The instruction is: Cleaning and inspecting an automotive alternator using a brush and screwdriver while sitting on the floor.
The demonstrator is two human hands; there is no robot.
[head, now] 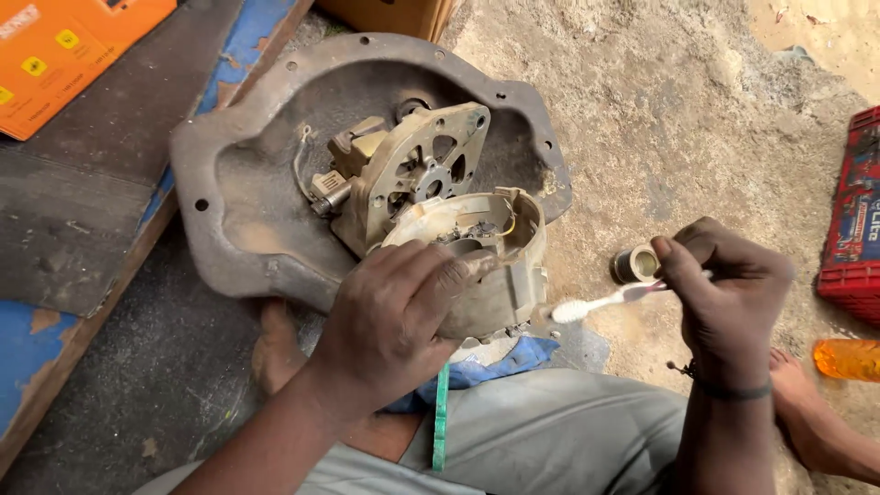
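Left hand (390,312) is clamped over the near rim of a round tan motor housing (500,275), fingers curled on top, thumb side toward the open cavity with wires inside. The housing rests in the person's lap area above a blue cloth (495,362) and grey trousers (550,431). Right hand (724,293) pinches the handle of a white toothbrush (600,304), with the bristle head touching the housing's lower right edge. Behind the housing, a second end bracket (417,170) with vent slots sits tilted inside a large rusty cast cover (238,211) lying on the concrete floor (660,119). A small brass-coloured bushing (635,264) stands on the floor just beside the right hand. Red crate (852,229) at the right edge, orange box (64,50) top left.
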